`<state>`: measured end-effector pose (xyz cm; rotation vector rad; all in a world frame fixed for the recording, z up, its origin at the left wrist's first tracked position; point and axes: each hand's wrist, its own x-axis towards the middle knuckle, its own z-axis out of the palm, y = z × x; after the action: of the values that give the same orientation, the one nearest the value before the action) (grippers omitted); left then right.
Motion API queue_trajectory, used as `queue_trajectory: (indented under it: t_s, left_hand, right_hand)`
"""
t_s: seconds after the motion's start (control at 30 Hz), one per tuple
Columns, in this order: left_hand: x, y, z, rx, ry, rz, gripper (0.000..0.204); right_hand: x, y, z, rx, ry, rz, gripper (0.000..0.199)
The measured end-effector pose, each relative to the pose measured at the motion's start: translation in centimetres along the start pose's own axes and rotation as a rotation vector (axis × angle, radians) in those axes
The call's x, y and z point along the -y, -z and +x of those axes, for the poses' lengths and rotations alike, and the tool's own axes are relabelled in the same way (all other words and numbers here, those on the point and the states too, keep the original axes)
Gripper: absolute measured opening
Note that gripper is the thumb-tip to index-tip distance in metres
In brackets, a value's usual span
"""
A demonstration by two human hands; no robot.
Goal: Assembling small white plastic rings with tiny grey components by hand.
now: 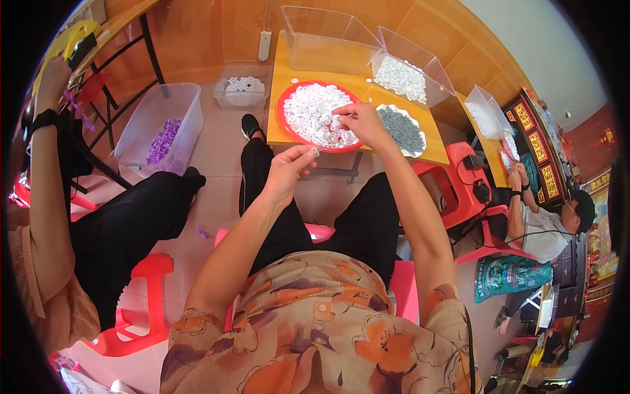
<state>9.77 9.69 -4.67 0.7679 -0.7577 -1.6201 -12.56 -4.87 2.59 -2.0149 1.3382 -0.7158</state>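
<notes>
My left hand (289, 172) is closed in a pinch on a small white plastic ring piece (315, 152), held just off the near edge of a round red tray (283, 122). A heap of similar white plastic pieces (315, 108) fills that tray. At the heap's right side, my right hand (361, 123) has its thumb and fingers pinched together among the pieces. What lies between those fingertips is too small to make out. Right of the tray, a white scalloped plate (420, 148) bears many small grey pieces (400, 130), and my right forearm passes near it.
Clear bins (328, 39) stand along the back of the wooden table (298, 65), one with white pieces (400, 77). On the floor at left is a bin (190, 108) with purple pieces (164, 141). Co-workers sit on both sides, beside red stools (453, 190).
</notes>
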Motion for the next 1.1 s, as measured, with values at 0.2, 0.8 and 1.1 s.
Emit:
queue_trajectory:
  t_s: [0.2,0.8,1.1]
  left_hand:
    - [-0.5,-0.4,0.5,-0.018,0.014,-0.085,0.028]
    - [-1.5,-4.9,4.1,-0.010,-0.031,-0.084,0.025]
    - [-2.2,-6.6,8.0,-0.040,-0.068,-0.017,0.023]
  right_hand:
    - [3.6,0.9,-1.3,0.048,-0.006,0.117,0.025]
    - [4.7,1.0,-4.9,0.004,0.091,0.264,0.023]
    - [3.1,1.8,-5.1,-0.149,-0.052,0.521,0.020]
